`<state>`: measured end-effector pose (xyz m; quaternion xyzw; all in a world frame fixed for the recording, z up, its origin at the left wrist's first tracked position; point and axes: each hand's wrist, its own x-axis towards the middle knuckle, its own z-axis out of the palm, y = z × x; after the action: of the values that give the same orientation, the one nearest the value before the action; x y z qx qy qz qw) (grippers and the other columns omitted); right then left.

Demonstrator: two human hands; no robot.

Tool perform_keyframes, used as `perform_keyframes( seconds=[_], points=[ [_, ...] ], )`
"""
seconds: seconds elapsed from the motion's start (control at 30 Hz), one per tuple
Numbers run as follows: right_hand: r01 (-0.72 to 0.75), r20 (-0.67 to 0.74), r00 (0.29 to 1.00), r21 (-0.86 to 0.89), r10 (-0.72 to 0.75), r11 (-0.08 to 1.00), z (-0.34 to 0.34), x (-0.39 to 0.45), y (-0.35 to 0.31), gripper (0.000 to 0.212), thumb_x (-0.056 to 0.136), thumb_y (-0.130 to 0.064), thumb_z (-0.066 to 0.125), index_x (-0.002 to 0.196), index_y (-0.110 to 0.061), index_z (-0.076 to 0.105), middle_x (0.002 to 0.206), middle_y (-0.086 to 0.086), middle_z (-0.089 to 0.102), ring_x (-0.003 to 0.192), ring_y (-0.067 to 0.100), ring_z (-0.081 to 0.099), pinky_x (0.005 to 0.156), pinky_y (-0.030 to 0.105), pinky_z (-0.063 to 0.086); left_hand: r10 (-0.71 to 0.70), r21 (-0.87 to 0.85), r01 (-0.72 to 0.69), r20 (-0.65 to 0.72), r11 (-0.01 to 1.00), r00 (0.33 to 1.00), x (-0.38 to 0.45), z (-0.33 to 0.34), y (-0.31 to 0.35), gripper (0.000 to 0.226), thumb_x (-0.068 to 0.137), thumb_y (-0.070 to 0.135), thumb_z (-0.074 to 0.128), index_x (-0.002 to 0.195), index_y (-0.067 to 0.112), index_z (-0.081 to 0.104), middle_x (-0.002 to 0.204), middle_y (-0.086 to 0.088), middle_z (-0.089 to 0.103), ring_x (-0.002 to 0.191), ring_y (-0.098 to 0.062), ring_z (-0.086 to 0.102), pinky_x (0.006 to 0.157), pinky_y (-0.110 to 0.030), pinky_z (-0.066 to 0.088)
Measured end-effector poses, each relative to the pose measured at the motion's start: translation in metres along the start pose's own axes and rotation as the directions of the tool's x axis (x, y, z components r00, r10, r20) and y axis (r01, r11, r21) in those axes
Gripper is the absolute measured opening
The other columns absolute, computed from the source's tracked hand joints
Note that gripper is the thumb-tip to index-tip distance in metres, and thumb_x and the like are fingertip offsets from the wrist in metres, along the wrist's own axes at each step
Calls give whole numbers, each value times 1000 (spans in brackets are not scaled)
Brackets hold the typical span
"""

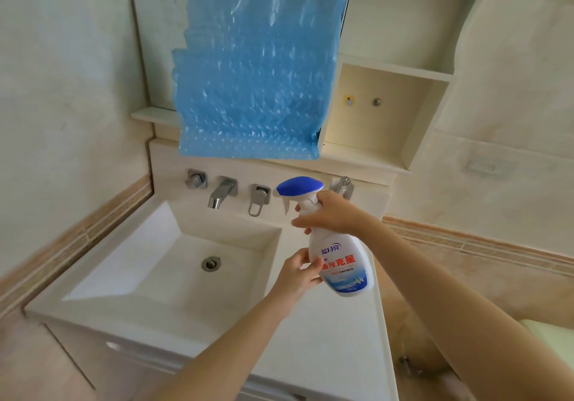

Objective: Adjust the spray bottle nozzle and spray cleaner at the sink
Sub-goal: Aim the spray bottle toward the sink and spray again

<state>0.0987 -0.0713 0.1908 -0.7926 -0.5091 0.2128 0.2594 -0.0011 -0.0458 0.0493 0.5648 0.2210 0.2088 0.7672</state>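
A white spray bottle [340,257] with a blue trigger head [298,185] and a red-and-blue label is held upright over the counter at the sink's right edge. Its nozzle [279,190] points left toward the wall taps. My right hand [330,212] wraps the bottle's neck just under the trigger. My left hand [299,271] grips the lower body from the left side. The square white sink [149,254] lies below and to the left, with a metal drain [211,263] in its middle.
A chrome spout [221,194] and two handles [195,179] [259,197] stick out of the wall behind the basin. Blue plastic sheeting [254,68] hangs over the mirror. An open wall niche [385,112] sits at the right. White counter [335,338] extends toward me.
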Motion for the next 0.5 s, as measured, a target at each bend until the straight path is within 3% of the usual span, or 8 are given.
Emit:
perform_keyframes(
  seconds=[0.17,0.3,0.43,0.5],
  points=[
    [12,115,993,10,-13,1000,3,7,-2,43,65,-41,76,99,-16,64,92,6,76,71,20,76,78,44,61,-23,-88,28,57,996,998,0,2,-8,24,90,23,57,114,16,57,121,-4,64,115,-20,61,94,-33,52],
    [-17,145,989,-26,20,1000,4,10,-6,36,75,-27,75,106,-13,63,93,10,74,71,20,75,75,39,62,-30,-85,37,75,996,997,-1,4,-12,22,91,24,56,113,24,57,123,-1,64,118,-20,59,98,-35,50],
    [4,171,985,-13,-2,1000,5,12,-6,46,68,-32,75,109,-16,62,99,10,74,73,23,75,74,42,62,-27,-87,34,77,996,997,0,3,-10,19,91,23,55,110,28,58,122,0,64,117,-18,59,97,-33,51],
    [15,162,987,-6,-13,1000,6,12,-6,41,72,-29,74,108,-15,63,98,10,73,70,21,73,71,38,63,-23,-98,31,80,995,997,0,3,-9,19,92,22,55,109,28,58,120,1,64,115,-17,60,93,-29,52]
  ],
)
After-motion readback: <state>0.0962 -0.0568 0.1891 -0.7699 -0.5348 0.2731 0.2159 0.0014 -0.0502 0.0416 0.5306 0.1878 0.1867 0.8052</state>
